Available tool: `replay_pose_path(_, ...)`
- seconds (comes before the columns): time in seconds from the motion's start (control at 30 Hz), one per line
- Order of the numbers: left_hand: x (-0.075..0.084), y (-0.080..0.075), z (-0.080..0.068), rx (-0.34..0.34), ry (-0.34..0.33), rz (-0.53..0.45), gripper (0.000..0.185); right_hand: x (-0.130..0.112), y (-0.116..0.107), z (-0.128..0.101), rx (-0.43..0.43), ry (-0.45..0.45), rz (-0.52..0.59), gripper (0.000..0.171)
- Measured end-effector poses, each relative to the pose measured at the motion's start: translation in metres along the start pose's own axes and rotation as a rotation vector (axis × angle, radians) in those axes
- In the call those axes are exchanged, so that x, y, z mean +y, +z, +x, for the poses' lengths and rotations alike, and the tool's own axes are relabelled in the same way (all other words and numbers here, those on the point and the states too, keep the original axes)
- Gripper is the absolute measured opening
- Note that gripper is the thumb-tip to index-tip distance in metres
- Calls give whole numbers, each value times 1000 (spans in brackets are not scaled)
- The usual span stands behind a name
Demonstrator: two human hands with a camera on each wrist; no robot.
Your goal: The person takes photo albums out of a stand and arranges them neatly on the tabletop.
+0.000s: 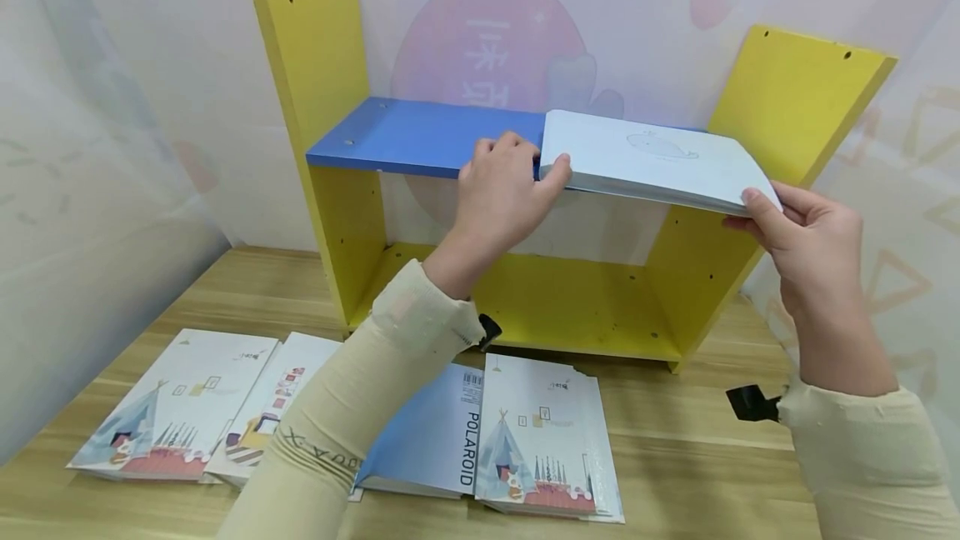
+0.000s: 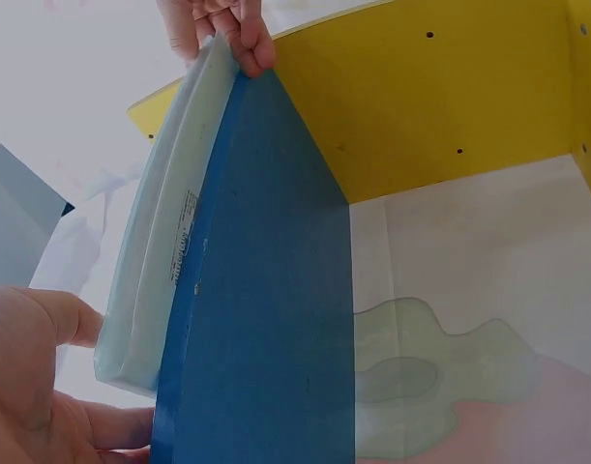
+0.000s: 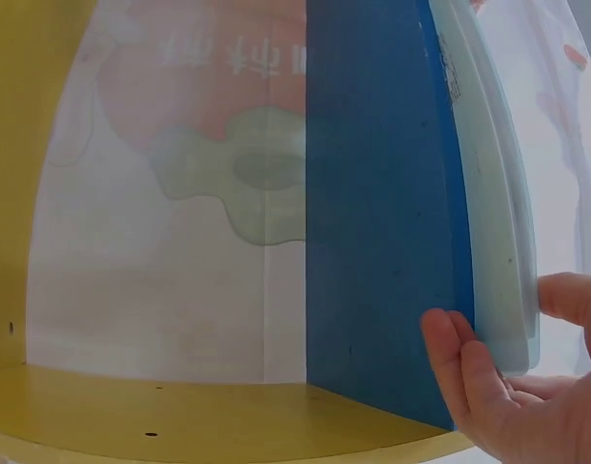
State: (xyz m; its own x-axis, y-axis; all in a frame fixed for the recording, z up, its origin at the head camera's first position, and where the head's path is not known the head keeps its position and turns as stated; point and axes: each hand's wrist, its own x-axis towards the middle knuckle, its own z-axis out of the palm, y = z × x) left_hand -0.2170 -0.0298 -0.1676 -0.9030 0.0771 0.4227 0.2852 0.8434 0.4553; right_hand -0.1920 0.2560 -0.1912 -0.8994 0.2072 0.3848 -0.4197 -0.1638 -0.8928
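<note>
A pale blue-white book (image 1: pixel 660 158) with a small whale drawing on its cover lies flat on the blue shelf board (image 1: pixel 427 136), towards its right side. Its front edge sticks out past the board. My right hand (image 1: pixel 821 244) pinches the front right corner, thumb on the cover and fingers underneath. At the opposite end, my left hand (image 1: pixel 506 198) holds the front left corner, its thumb on the book and its fingers bent beside it. In the left wrist view, the book's underside (image 2: pixel 184 237) shows along the board's edge.
The blue board spans two yellow side panels (image 1: pixel 318 90) above a yellow bottom board (image 1: pixel 570 298). Several books lie on the wooden table (image 1: pixel 697 457) in front, including a blue POLAROID one (image 1: pixel 427 432) and a tent-patterned one (image 1: pixel 543 440). A printed curtain (image 1: pixel 637 15) hangs behind.
</note>
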Motion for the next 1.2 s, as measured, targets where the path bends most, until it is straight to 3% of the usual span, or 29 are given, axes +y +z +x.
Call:
replay_pose_path(0.23, -1, -1, 1, -19, -14, -48, 51, -1, 1, 1, 26, 29, 157, 21)
replay_pose_path(0.43, -3, 0, 1, -24, -10, -161, 50, 1, 2, -2, 110, 20, 137, 47)
replay_pose_path(0.7, -6, -1, -1, -33, 13, -249, 48, 5, 0, -4, 96, 24, 224, 64)
replay_pose_path(0.97, -10, 1, -3, -15, 51, -337, 51, 8, -3, -6, 53, 62, 265, 67)
replay_pose_path(1.2, -13, 1, -3, -22, 86, -350, 57, 11, -6, -7, 13, 49, 301, 47)
